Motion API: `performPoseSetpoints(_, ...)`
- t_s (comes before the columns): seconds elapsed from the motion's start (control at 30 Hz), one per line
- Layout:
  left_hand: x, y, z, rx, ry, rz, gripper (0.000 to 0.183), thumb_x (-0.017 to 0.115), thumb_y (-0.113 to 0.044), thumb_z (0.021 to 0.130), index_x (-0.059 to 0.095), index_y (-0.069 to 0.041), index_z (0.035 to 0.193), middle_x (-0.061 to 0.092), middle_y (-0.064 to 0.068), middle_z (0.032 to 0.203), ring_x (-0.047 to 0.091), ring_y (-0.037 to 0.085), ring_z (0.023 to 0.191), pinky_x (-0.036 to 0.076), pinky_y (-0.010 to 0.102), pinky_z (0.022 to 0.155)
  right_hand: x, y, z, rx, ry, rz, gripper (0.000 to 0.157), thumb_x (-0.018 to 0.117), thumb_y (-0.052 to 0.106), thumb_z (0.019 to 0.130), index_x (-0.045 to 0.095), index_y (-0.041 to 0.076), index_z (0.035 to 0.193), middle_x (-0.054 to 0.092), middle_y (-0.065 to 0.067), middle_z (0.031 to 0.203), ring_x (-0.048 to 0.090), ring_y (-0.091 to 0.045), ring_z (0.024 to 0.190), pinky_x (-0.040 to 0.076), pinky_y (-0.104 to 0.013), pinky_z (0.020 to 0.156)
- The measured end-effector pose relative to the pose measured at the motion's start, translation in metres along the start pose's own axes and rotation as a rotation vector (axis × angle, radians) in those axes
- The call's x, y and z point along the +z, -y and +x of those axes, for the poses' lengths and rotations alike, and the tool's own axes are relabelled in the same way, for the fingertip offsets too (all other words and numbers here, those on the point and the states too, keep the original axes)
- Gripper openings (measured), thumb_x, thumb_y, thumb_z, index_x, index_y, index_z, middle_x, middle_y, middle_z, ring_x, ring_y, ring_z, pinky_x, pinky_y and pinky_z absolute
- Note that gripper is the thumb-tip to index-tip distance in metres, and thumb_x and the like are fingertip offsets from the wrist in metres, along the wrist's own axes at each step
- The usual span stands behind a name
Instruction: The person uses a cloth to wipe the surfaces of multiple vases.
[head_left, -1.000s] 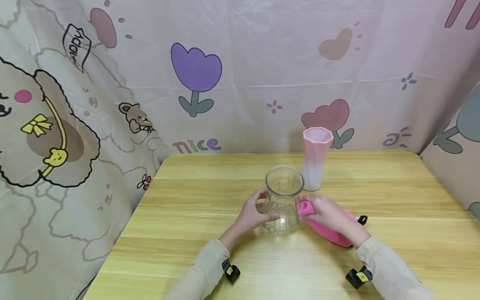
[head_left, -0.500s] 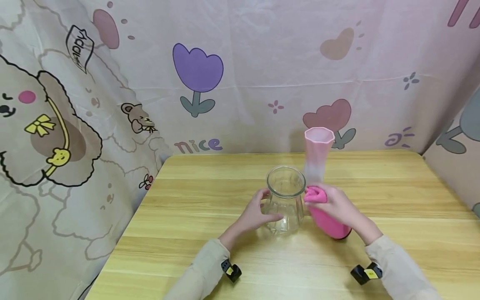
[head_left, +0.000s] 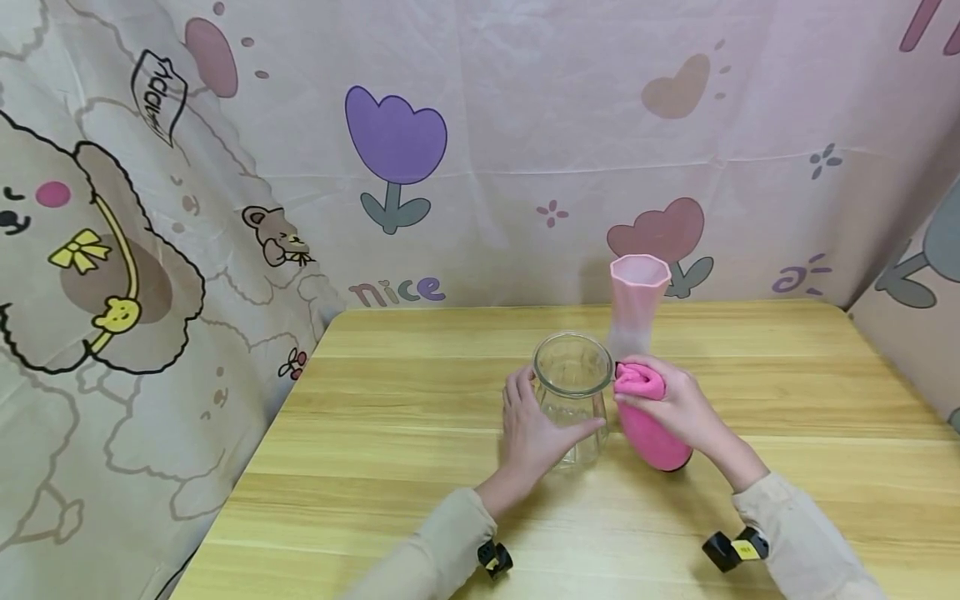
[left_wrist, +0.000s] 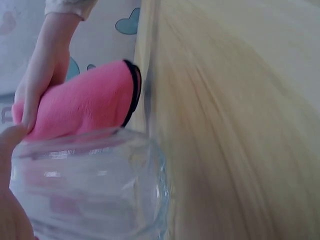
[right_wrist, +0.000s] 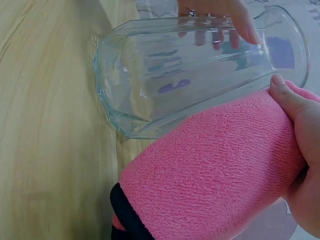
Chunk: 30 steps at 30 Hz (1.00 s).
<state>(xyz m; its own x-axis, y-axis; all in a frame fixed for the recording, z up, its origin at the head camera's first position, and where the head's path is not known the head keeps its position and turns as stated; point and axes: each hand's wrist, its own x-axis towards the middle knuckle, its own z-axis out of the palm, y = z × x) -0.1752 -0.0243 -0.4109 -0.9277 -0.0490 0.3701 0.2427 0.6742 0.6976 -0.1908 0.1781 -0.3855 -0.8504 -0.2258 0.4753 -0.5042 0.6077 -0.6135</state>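
Observation:
A clear faceted glass vase [head_left: 568,407] stands upright on the wooden table. My left hand [head_left: 531,432] grips its left side, thumb across the front and fingers round the back. In my right hand [head_left: 688,408] is a folded pink towel [head_left: 654,437] with black edging, pinched near its top and hanging down just right of the glass. The right wrist view shows the towel [right_wrist: 215,165] close up, its upper end by the vase's neck. From the left wrist, the glass [left_wrist: 85,185] appears in front of the towel.
Behind the towel stands a tall pink-and-white fluted vase [head_left: 636,308], its lower part hidden by the right hand. A patterned cloth backdrop [head_left: 495,208] rises along the back edge of the wooden table [head_left: 390,400].
My right hand has lifted the towel off its flat lie and brought it up beside the glass vase. My left hand has shifted right, its thumb reaching farther across the glass.

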Motion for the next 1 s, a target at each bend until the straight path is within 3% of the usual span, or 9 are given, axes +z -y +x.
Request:
performPoseSetpoints(0.3, 0.017, -0.005, -0.002, -0.029, -0.098, -0.060, 0.098, 0.082, -0.052, 0.050, 0.036, -0.008, 0.125, 0.039, 0.001, 0.112, 0.040, 0.015, 0.101, 0.042, 0.034, 0.088, 0.001, -0.001, -0.001, 0.008, -0.017, 0.012, 0.043, 0.076, 0.011, 0.072, 0.060, 0.004, 0.112, 0.066, -0.010, 0.100, 0.058, -0.012, 0.090, 0.048, -0.020, 0.077)
performPoseSetpoints(0.5, 0.012, -0.003, 0.000, -0.005, -0.060, -0.081, 0.093, 0.082, -0.047, 0.052, 0.037, -0.007, 0.122, 0.041, 0.002, 0.110, 0.042, 0.015, 0.099, 0.044, 0.033, 0.084, -0.001, -0.002, -0.002, 0.009, -0.014, 0.031, 0.044, 0.077, 0.010, 0.071, 0.060, 0.006, 0.112, 0.066, -0.007, 0.099, 0.054, 0.002, 0.089, 0.044, -0.011, 0.076)
performPoseSetpoints(0.67, 0.003, 0.005, 0.006, 0.024, 0.051, -0.183, 0.091, 0.084, -0.044, 0.054, 0.037, -0.009, 0.124, 0.045, 0.004, 0.116, 0.045, 0.019, 0.106, 0.044, 0.037, 0.088, -0.002, -0.003, -0.003, 0.012, -0.015, 0.042, 0.044, 0.076, 0.010, 0.071, 0.060, 0.006, 0.112, 0.066, -0.007, 0.100, 0.053, 0.005, 0.090, 0.043, -0.009, 0.077)
performPoseSetpoints(0.8, -0.004, 0.015, 0.014, 0.022, 0.192, -0.308, 0.088, 0.084, -0.041, 0.057, 0.036, -0.014, 0.126, 0.047, 0.002, 0.122, 0.045, 0.020, 0.112, 0.042, 0.041, 0.093, -0.002, -0.004, -0.005, 0.022, -0.005, 0.056, 0.044, 0.076, 0.011, 0.072, 0.059, 0.006, 0.112, 0.066, -0.009, 0.100, 0.053, 0.005, 0.090, 0.044, -0.008, 0.077)
performPoseSetpoints(1.0, -0.011, 0.030, 0.031, 0.103, 0.397, -0.467, 0.084, 0.083, -0.019, 0.063, 0.035, -0.012, 0.132, 0.046, 0.003, 0.132, 0.041, 0.019, 0.122, 0.034, 0.039, 0.103, -0.001, -0.006, -0.006, 0.020, -0.002, 0.059, 0.043, 0.076, 0.011, 0.072, 0.059, 0.006, 0.112, 0.066, -0.008, 0.099, 0.054, 0.004, 0.089, 0.044, -0.009, 0.076)
